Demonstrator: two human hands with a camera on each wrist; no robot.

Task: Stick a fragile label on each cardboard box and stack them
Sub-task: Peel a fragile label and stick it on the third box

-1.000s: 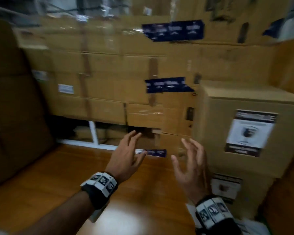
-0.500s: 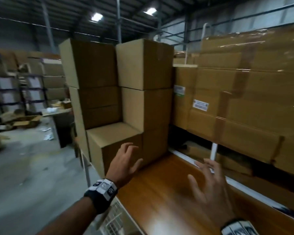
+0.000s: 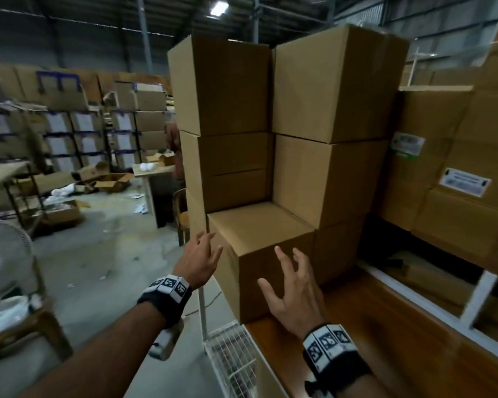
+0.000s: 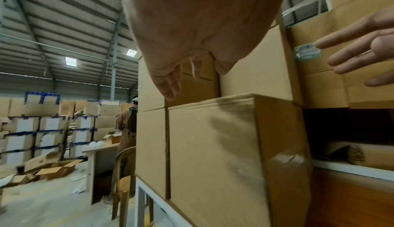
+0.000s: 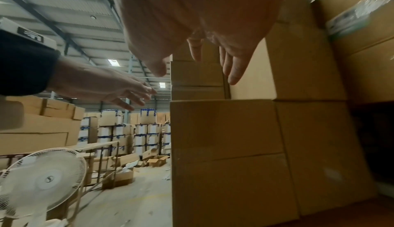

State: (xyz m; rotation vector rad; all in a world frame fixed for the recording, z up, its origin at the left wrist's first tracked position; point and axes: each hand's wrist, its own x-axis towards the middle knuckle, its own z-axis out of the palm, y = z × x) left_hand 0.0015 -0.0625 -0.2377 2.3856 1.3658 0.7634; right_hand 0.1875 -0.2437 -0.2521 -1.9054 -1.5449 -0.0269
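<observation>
Both your hands are spread with the fingers loose and holding nothing: your left hand hangs at the near left corner of the lowest cardboard box, and your right hand is held in front of that box's near face, whether touching it or just short of it cannot be told. That box stands at the end of a polished wooden tabletop edged by a white metal frame, with a white wire rack below the edge. Behind and above it, plain brown boxes rise in two stacks, pressed side by side; no label shows on any face turned toward you. To your right, larger wrapped cartons with small white printed labels sit on a white-railed shelf. The room is a warehouse with a corrugated metal roof and ceiling lights, a grey concrete floor littered with opened cartons and paper scraps, and far racks of boxes bound in blue tape. A white pedestal fan stands at your left, and a person in brown stands at a table behind the stacks.
</observation>
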